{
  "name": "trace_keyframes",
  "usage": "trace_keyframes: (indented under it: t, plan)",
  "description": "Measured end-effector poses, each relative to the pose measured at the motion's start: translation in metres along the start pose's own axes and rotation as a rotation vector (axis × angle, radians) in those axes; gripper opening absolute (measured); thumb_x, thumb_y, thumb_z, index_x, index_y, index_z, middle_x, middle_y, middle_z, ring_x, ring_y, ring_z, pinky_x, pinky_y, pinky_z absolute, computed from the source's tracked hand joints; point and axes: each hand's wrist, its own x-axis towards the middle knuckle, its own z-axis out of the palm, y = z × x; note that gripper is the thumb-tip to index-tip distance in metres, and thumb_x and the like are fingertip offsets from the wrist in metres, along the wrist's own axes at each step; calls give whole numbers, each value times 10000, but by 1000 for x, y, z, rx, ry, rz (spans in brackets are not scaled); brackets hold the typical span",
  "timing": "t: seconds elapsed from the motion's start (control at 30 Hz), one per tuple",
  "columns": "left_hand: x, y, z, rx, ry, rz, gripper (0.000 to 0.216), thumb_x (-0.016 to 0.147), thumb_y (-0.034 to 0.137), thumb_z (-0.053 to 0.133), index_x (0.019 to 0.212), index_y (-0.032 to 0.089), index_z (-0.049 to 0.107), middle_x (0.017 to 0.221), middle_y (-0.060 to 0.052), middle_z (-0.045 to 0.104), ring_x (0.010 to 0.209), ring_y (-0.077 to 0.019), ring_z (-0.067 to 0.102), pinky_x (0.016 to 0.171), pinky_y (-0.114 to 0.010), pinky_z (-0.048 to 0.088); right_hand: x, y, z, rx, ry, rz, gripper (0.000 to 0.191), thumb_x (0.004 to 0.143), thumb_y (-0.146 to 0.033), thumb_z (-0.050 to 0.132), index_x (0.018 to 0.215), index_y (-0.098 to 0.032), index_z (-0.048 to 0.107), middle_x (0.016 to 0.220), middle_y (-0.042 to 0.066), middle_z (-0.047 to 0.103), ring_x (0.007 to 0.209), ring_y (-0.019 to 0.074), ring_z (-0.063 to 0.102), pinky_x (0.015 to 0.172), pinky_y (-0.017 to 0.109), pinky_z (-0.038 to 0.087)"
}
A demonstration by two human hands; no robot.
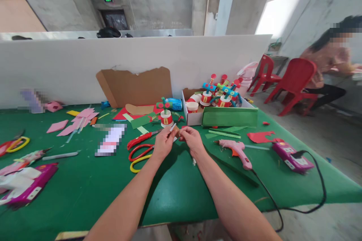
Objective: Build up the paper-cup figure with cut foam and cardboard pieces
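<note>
Near the middle of the table, my left hand (164,143) is closed in a pinch on a small brown piece (177,131). A short white strip (173,127) pokes out at its fingertips. My right hand (192,139) meets it from the other side, fingers closed at the edge of the brown piece; its exact grip is partly hidden. Just beyond my hands stands a red-and-white paper cup figure (166,118) with green spring arms. Left of my left hand lie red-handled scissors (141,152) and a red-handled cutting tool (140,140).
A pink glue gun (236,150) with a black cord lies to the right, near a purple power strip (292,156). Behind, a white box (194,119) holds several cup figures. Pink paper pieces (80,120) are on the left. Another person (325,60) sits far right.
</note>
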Motion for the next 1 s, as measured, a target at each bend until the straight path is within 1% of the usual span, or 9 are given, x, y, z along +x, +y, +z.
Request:
trace_keyframes:
  t: [0.07, 0.17, 0.33, 0.43, 0.53, 0.67, 0.73, 0.9, 1.0]
  plan:
    - [-2, 0, 1, 106, -1, 117, 332, 892, 402, 444, 698, 171, 584, 686, -28, 589, 671, -147, 532, 644, -250, 413, 0, 1, 0, -29, -6, 14, 136, 580, -293, 644, 583, -177, 572, 490, -55, 545, 447, 84, 473, 518, 229, 419]
    - [-2, -2, 0, 208, 47, 78, 348, 909, 375, 412, 697, 165, 590, 675, -34, 592, 630, -148, 530, 617, -253, 413, -5, -4, 2, -209, 1, -118, 146, 657, -320, 609, 663, -175, 593, 567, -17, 589, 527, 123, 531, 585, 270, 459]
    - [1, 0, -5, 437, 45, -11, 231, 893, 271, 441, 890, 165, 646, 874, -76, 679, 765, -177, 594, 702, -276, 451, -32, -15, 14, -649, 120, -803, 185, 851, -281, 486, 900, -174, 628, 854, 77, 655, 806, 182, 594, 779, 336, 478]
    - [0, 7, -5, 544, -46, -31, 258, 894, 253, 425, 804, 176, 655, 756, -60, 659, 722, -184, 590, 691, -284, 475, -54, -8, 33, -897, -290, -1019, 276, 904, -256, 419, 1066, -173, 628, 1029, 102, 679, 1026, 204, 583, 956, 385, 419]
    - [-1, 11, -4, 588, -97, -1, 324, 908, 287, 378, 757, 183, 645, 737, -59, 629, 739, -185, 580, 723, -270, 482, -78, 6, 56, -1198, -647, -1076, 483, 900, -453, 456, 1253, -136, 546, 1272, 140, 595, 1257, 273, 450, 1105, 500, 232]
    - [-1, 8, -3, 652, -251, 141, 216, 912, 268, 441, 801, 189, 608, 842, -73, 644, 837, -200, 589, 798, -321, 470, -99, 16, 72, -1201, -1111, -1198, 494, 915, -553, 377, 1310, -281, 497, 1292, -14, 604, 1224, 184, 490, 1144, 431, 178]
    - [-1, 4, -1, 651, -242, 106, 212, 917, 293, 445, 824, 192, 605, 861, -73, 645, 867, -201, 595, 819, -340, 470, -93, 15, 70, -1231, -1020, -1197, 477, 918, -549, 375, 1298, -296, 512, 1306, -28, 591, 1275, 213, 437, 1146, 463, 157]
    - [-15, 3, 23, 654, -58, -52, 324, 959, 325, 321, 1090, 187, 583, 1071, -147, 629, 1069, -273, 559, 875, -480, 440, -48, 7, 47, -1389, -415, -1033, 366, 917, -304, 462, 1265, -243, 559, 1404, 55, 487, 1369, 296, 278, 1123, 543, 141]
    - [-21, 2, 28, 675, 52, -98, 351, 948, 326, 338, 1167, 162, 559, 1132, -174, 607, 1121, -331, 535, 906, -558, 400, -40, 2, 37, -1339, -335, -993, 337, 900, -177, 460, 1209, -214, 589, 1298, 108, 549, 1278, 285, 377, 1075, 529, 234]
